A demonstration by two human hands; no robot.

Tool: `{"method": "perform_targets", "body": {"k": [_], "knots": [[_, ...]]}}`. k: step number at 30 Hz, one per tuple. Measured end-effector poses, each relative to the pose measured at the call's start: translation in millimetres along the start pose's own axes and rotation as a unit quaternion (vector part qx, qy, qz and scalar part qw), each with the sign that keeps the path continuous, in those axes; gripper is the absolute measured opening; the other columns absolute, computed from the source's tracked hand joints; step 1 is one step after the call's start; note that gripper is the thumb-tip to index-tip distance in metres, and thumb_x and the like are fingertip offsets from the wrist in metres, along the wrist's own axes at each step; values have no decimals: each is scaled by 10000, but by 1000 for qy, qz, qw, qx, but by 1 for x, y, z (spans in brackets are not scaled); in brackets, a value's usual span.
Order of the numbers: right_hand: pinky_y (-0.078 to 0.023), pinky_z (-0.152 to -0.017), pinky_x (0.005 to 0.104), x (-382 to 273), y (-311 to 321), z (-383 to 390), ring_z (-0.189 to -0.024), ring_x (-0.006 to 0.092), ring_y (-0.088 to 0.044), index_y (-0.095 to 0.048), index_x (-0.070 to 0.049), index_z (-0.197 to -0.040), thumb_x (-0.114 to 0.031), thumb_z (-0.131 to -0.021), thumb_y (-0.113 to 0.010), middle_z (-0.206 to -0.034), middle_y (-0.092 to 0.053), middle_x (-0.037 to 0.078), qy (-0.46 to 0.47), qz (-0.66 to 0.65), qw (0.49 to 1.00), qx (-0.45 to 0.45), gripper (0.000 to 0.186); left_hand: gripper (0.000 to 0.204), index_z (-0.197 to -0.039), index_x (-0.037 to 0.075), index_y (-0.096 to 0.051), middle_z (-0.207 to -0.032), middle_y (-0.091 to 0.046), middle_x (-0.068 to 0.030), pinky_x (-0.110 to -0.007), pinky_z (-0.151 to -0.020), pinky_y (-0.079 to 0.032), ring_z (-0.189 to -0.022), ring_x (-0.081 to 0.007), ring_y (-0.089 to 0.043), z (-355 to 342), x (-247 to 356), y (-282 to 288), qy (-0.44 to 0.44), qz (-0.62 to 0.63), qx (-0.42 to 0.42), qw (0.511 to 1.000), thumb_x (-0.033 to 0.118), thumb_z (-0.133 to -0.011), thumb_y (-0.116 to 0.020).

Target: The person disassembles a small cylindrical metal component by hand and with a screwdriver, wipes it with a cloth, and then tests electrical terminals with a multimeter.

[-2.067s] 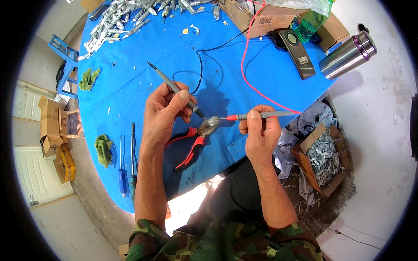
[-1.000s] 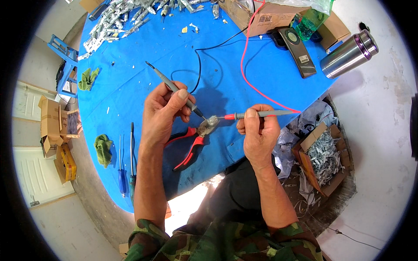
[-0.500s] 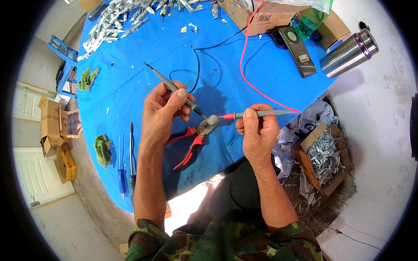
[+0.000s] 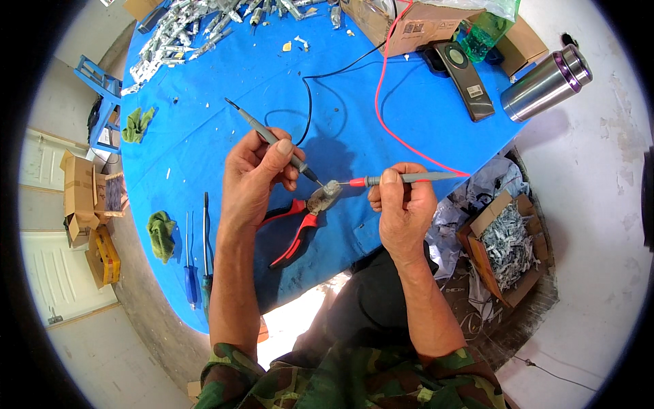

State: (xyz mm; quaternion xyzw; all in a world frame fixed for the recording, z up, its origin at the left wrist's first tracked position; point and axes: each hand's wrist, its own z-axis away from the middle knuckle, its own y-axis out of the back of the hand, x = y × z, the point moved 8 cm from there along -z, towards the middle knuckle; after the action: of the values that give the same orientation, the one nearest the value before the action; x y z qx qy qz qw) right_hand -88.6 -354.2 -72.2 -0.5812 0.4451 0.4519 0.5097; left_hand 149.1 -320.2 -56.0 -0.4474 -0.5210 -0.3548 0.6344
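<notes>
Between the thumb and fingers of my left hand (image 4: 262, 167) is a grey and black test probe (image 4: 257, 125), slanting down to the right. My right hand (image 4: 407, 204) pinches a grey and red test probe (image 4: 417, 178), held nearly level and aimed left. Both metal tips meet at a small silvery part (image 4: 332, 186) resting at the jaws of the red and black pliers (image 4: 303, 235). The pliers lie on the blue cloth with their handles spread. Whether the jaws grip the part, I cannot tell.
Two screwdrivers (image 4: 191, 283) and a green rag (image 4: 161, 236) lie left of my forearm. At the back are a heap of silvery pieces (image 4: 180, 48) and a cardboard box (image 4: 402, 31). A steel flask (image 4: 545, 85) stands right; a box of scraps (image 4: 507, 249) sits below the table edge.
</notes>
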Motion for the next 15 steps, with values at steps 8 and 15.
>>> {"method": "perform_targets", "body": {"k": [8,15], "knots": [[-516,-600,242,-1,0,0,-663,86,-640,-573,7,-1017,-120,-1022,-642,-763,-680,66,5,9,1000,1,145,265,-1058,46,-642,-896,-709,-90,-204,-521,-525,-636,-62,-627,0,0,-1,-3,-4,-3,1000,278,-987,-749],[-510,-595,240,-2,1,0,-661,85,-637,-573,4,-1015,-118,-1024,-641,-763,-682,67,9,25,1000,-2,141,266,-1051,47,-640,-887,-704,-80,-202,-520,-523,-634,-59,-620,0,0,-1,-2,-6,-2,1000,280,-985,-751]]}}
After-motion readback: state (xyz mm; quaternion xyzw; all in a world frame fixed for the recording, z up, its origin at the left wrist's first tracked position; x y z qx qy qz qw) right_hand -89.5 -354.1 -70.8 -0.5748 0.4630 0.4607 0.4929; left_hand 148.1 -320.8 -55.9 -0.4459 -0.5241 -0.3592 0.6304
